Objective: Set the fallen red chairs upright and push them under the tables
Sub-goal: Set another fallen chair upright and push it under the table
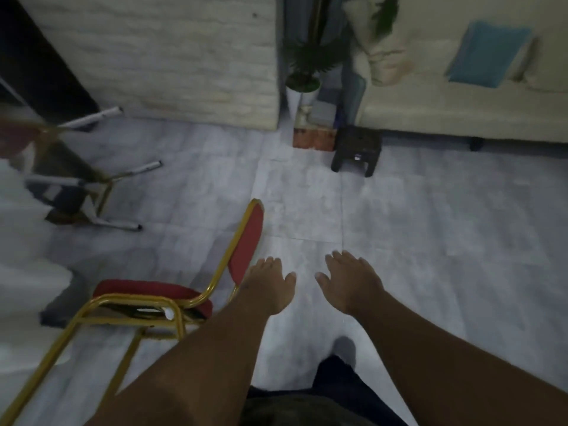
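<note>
A red chair [246,238] with a gold metal frame lies tipped on the grey tiled floor at lower left, its backrest pointing away from me and its legs reaching toward the bottom left corner. My left hand [269,284] hovers open, fingers spread, just right of the backrest's lower end; I cannot tell whether it touches the frame. My right hand [350,281] is open too, palm down over bare floor, apart from the chair. A second fallen chair [76,182] with white-tipped legs lies blurred at the left edge.
A white-draped table edge [21,241] fills the left side. Ahead stand a white brick wall [172,56], a potted plant [302,84], a small dark stool [356,152] and a cream sofa [461,109] with a blue cushion.
</note>
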Motion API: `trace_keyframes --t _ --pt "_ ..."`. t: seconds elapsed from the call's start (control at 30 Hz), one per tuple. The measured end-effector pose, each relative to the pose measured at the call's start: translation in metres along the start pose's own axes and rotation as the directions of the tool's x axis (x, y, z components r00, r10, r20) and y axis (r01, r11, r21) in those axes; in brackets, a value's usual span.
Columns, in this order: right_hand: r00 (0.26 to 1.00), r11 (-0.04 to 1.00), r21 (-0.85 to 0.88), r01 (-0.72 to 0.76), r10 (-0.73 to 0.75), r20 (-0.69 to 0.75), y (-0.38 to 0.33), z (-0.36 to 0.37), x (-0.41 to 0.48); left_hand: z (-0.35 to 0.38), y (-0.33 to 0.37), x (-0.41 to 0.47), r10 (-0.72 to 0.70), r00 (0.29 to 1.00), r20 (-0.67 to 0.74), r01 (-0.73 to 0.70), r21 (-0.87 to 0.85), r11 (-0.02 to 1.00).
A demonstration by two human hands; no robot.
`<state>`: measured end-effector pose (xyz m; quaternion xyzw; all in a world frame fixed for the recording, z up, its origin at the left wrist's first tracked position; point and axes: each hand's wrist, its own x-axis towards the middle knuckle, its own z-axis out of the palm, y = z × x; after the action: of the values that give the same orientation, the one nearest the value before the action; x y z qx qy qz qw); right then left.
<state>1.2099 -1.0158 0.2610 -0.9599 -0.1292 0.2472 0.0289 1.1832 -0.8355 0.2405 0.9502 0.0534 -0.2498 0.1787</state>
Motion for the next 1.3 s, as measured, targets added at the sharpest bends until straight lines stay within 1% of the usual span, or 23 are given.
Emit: trace_keyframes --t 0.07,0.17,0.27,0.37,0.5,0.63,0.7,0.8,0.87,0.97,1.03,1.1,1.2,1.3 --pt "0.993 0.992 -0.054 0.116 -0.115 0.023 0.005 -0.021 0.036 -0.013 0.007 0.017 -0.093 0.996 -0.009 0.092 -0.041 0.995" --pt "0.961 0.949 -0.153 0.275 -0.265 0.083 0.011 -0.049 0.082 -0.028 0.009 0.036 -0.214 0.977 -0.018 0.211 -0.110 0.971" --pt "0.922 0.892 -0.243 0.380 -0.347 0.170 0.007 -0.073 0.129 -0.033 -0.001 0.057 -0.328 0.942 -0.067 0.309 -0.198 0.930" --pt "0.875 0.831 -0.285 0.479 -0.424 0.235 -0.017 -0.082 0.171 -0.036 -0.013 0.078 -0.418 0.906 -0.071 0.381 -0.294 0.876" --pt "0.823 0.767 -0.305 0.565 -0.499 0.272 -0.056 -0.089 0.223 -0.043 -0.038 0.113 -0.453 0.891 -0.031 0.418 -0.332 0.846" --pt "0.784 0.713 -0.332 0.618 -0.525 0.331 -0.090 -0.106 0.274 -0.040 -0.063 0.159 -0.512 0.858 -0.043 0.455 -0.400 0.796" --pt "0.775 0.694 -0.351 0.629 -0.524 0.353 -0.098 -0.114 0.300 -0.040 -0.066 0.180 -0.536 0.844 -0.017 0.475 -0.440 0.762" --pt "0.758 0.674 -0.358 0.646 -0.512 0.404 -0.105 -0.115 0.333 -0.039 -0.072 0.207 -0.575 0.817 0.055 0.513 -0.525 0.679" --pt "0.711 0.629 -0.350 0.695 -0.526 0.467 -0.108 -0.110 0.351 -0.035 -0.076 0.219 -0.587 0.806 0.074 0.531 -0.529 0.662" --pt "0.598 0.505 -0.329 0.798 -0.596 0.536 -0.115 -0.099 0.383 -0.028 -0.081 0.236 -0.604 0.772 0.198 0.607 -0.516 0.605" --pt "0.534 0.435 -0.313 0.844 -0.630 0.565 -0.119 -0.088 0.406 -0.024 -0.084 0.251 -0.604 0.755 0.254 0.640 -0.488 0.594" --pt "0.485 0.385 -0.296 0.874 -0.652 0.583 -0.125 -0.075 0.434 -0.021 -0.088 0.272 -0.622 0.736 0.266 0.659 -0.494 0.568" --pt "0.452 0.355 -0.281 0.892 -0.664 0.596 -0.130 -0.052 0.481 -0.016 -0.099 0.314 -0.668 0.697 0.261 0.683 -0.527 0.506" --pt "0.447 0.345 -0.286 0.894 -0.653 0.612 -0.130 -0.021 0.525 0.001 -0.112 0.360 -0.692 0.670 0.268 0.695 -0.555 0.457"
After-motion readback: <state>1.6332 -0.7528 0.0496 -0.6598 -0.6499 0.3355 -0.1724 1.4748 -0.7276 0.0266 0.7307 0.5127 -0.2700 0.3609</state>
